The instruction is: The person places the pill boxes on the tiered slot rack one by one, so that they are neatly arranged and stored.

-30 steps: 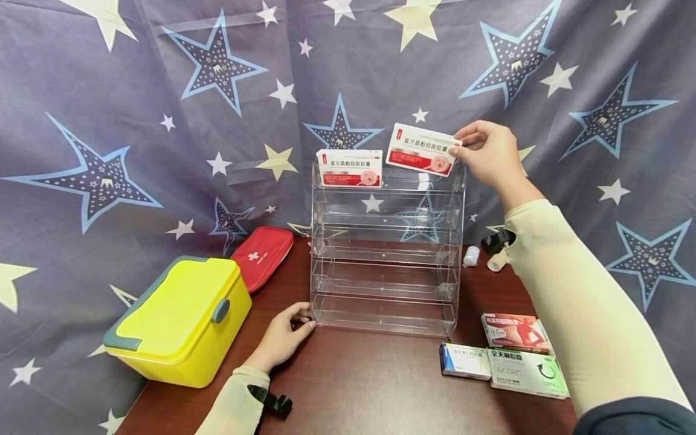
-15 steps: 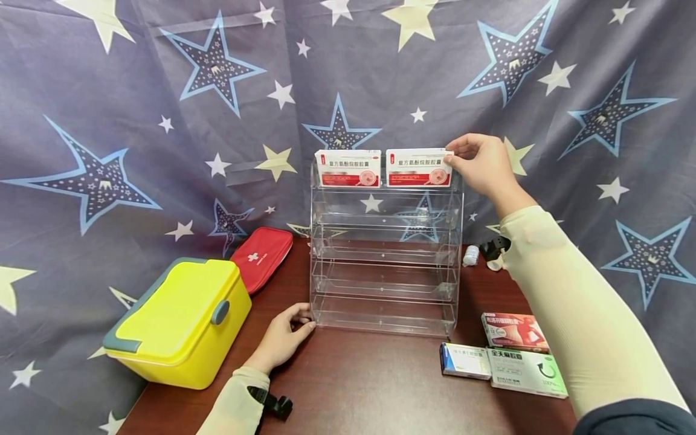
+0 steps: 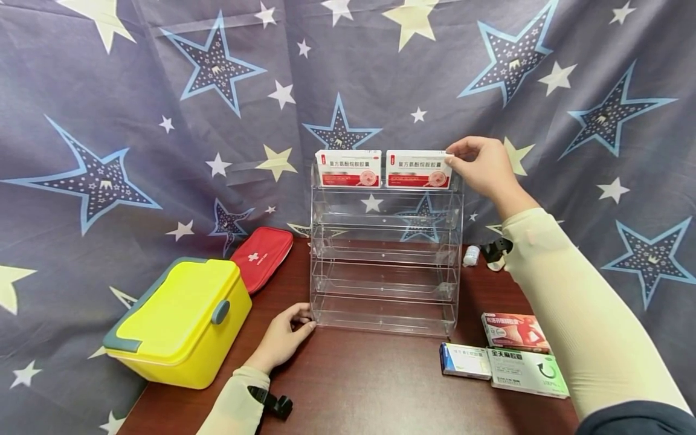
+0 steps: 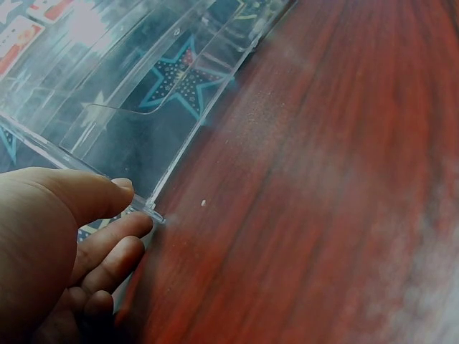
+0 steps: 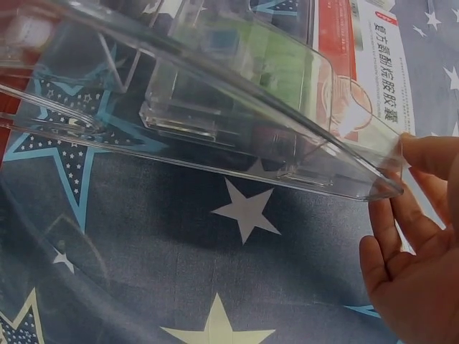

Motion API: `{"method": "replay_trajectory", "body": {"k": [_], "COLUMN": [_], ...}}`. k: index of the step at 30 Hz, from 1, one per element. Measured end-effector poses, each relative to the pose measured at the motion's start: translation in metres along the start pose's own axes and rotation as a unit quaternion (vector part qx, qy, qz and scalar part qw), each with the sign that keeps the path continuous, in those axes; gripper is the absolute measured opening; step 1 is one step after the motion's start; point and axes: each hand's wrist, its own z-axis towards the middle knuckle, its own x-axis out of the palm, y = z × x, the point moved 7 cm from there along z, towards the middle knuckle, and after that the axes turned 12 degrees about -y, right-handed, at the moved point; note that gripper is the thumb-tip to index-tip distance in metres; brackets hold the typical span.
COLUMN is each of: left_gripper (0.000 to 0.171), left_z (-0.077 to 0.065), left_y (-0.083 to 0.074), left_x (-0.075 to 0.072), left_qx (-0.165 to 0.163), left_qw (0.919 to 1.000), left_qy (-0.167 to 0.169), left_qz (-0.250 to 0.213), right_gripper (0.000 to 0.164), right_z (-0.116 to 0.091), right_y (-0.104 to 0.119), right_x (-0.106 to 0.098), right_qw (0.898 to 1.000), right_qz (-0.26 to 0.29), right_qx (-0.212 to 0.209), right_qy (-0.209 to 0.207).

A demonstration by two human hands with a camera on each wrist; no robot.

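Note:
A clear tiered display rack (image 3: 383, 272) stands on the table. On its top tier, a white-and-red medicine box (image 3: 349, 169) sits at the left and a matching medicine box (image 3: 417, 169) stands upright at the right. My right hand (image 3: 484, 169) pinches that right box by its upper right corner; the right wrist view shows the thumb and fingers at the box (image 5: 376, 86) beside the rack's edge. Down at the rack's lower left corner, my left hand (image 3: 283, 338) holds the clear side edge between thumb and fingers, as the left wrist view shows.
At the left stand a yellow lidded box (image 3: 179, 314) and a red first-aid pouch (image 3: 263, 257). Right of the rack lie a red box (image 3: 513, 331), a blue-white box (image 3: 464, 360) and a green-white box (image 3: 527, 371). Behind them is a small white bottle (image 3: 471, 256). A starry curtain hangs behind.
The right medicine box came down from a tilted position above the rack and now stands level on the top tier, my right hand lowering with it. The left hand stayed put.

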Motion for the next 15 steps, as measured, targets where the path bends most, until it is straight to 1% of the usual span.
{"method": "replay_trajectory", "body": {"k": [11, 15], "left_gripper": [0.035, 0.035], "left_z": [-0.0002, -0.0004], "left_y": [-0.0012, -0.0019], "left_x": [-0.0002, -0.0004], "left_qx": [-0.005, -0.005], "left_qw": [1.0000, 1.0000], "left_qy": [0.002, 0.001], "left_qz": [0.002, 0.005], "right_gripper": [0.025, 0.025], "right_z": [-0.0006, -0.0017], "right_y": [0.0001, 0.0000], "right_x": [0.0006, -0.0020], "right_qw": [1.000, 1.000], "right_qz": [0.001, 0.014], "right_qx": [0.002, 0.003], "right_qy": [0.005, 0.000]}}
